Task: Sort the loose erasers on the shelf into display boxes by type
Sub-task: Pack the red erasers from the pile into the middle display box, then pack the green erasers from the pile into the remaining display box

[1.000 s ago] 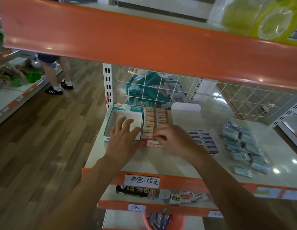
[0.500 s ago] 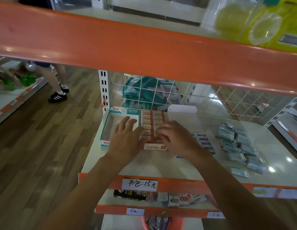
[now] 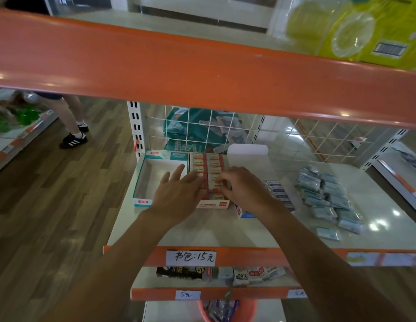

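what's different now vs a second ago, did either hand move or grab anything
The left hand slid right, from over the empty teal box onto the left edge of the red box, its fingers straight. The right hand stays curled over that box's near erasers; no pickup or release shows. The boxes and the loose eraser pile have not moved.

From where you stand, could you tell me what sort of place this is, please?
Probably a small stationery shop: orange-edged retail shelves, a handwritten price label on the shelf front, and a display box of erasers.
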{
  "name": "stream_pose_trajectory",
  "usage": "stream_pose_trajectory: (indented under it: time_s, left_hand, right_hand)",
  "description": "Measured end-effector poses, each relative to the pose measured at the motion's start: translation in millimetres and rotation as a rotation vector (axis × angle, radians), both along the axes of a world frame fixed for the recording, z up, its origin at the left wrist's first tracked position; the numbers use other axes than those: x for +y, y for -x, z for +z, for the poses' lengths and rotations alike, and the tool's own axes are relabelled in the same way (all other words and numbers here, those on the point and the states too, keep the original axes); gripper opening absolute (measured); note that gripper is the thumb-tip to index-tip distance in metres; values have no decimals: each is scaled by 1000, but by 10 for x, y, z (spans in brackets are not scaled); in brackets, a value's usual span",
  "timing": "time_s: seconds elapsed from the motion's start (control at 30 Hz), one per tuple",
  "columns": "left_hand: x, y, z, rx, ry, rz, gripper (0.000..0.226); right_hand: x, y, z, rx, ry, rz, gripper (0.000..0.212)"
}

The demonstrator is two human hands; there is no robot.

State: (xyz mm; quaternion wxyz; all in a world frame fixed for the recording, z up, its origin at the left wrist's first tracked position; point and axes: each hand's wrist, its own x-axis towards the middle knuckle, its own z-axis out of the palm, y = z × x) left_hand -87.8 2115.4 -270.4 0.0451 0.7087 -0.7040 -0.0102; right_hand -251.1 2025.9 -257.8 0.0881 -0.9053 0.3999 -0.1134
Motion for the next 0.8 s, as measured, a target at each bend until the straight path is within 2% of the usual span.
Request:
stream_pose_trajectory:
  time_s: [0.13, 0.3, 0.5, 0.7, 0.8]
  left_hand:
    - [22, 34, 11, 88, 29, 56, 47]
    - [29, 223, 122, 189, 145, 99, 46]
    - [-139, 676, 222, 157, 200, 47, 49]
    - [-311, 1261, 264, 110, 168, -4, 45]
    - [-387, 1532, 265, 122, 273, -92, 35]
  right_hand:
    - [-10, 62, 22, -78, -61, 28, 28]
    - [-19, 347, 156, -180, -36, -31, 32]
    - [-125, 848, 124, -211, -22, -91, 33]
    - [-208, 1345, 152, -177, -16, -138, 36]
    - [-251, 1635, 167, -189, -20, -162, 35]
